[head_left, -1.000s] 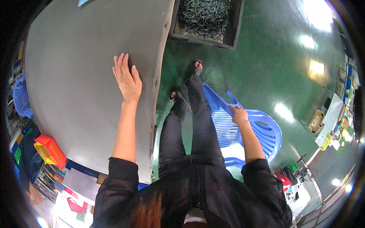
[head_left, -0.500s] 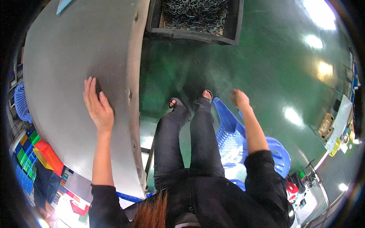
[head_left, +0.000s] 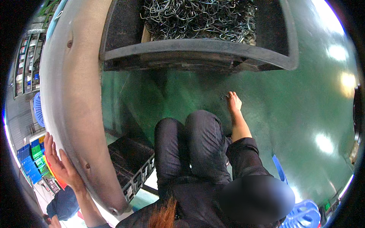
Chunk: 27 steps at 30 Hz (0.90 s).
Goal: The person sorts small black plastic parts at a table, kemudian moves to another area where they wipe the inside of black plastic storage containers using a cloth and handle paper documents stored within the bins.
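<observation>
My left hand rests at the rim of the grey worktable, fingers stretched and spread, holding nothing. Low over the green floor, my right hand reaches out beyond my bent knees. Its fingers are curled together at a small bent metal piece, which shows beside the fingertips; their exact grip on it is too small to make out clearly. Ahead stands a black bin, holding a tangled heap of bent metal hooks.
Under the table sits a dark crate with slotted sides. A blue plastic chair is behind me on the right. Coloured bins and a person in dark blue clothing are past the table on the left.
I have crouched, with my knees bent and the black bin looking nearer. My right hand has come down to the small metal piece on the floor. My left hand has shifted to the table's rim.
</observation>
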Tool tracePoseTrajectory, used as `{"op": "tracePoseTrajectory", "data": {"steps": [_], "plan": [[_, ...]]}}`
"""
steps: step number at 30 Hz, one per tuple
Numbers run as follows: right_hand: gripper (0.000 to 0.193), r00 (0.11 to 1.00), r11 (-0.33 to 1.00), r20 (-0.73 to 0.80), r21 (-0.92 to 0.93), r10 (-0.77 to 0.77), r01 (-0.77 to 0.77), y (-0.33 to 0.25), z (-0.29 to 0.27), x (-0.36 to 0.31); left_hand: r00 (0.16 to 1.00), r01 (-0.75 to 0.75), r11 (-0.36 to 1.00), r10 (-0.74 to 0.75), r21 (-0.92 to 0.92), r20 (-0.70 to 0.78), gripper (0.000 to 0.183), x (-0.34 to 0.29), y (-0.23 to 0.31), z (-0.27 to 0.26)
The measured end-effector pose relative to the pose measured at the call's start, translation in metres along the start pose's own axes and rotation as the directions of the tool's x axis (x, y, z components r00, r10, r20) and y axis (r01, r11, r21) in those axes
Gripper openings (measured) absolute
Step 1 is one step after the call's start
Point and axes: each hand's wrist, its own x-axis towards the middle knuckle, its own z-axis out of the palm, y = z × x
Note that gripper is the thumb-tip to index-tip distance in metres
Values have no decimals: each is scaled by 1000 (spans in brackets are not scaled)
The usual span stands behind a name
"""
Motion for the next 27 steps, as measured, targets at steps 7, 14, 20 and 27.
{"op": "tracePoseTrajectory", "data": {"steps": [7, 14, 20, 27], "plan": [[14, 980, 963, 58, -179, -192, 199, 17, 28, -3, 991, -114, 993, 116, 38, -60, 32, -5, -7, -3], [18, 954, 912, 26, 287, 299, -294, -19, -82, -86, 992, -112, 993, 109, 41, 70, 44, 1, 8, -13], [19, 678, 788, -597, 614, 428, 43, -141, -326, -120, 949, -80, 995, 60, 52, 309, 49, 18, 8, -22], [29, 841, 840, -541, 455, -3, 296, -317, -574, -131, 820, -70, 981, -48, 182, 570, 51, 40, 36, -43]]}}
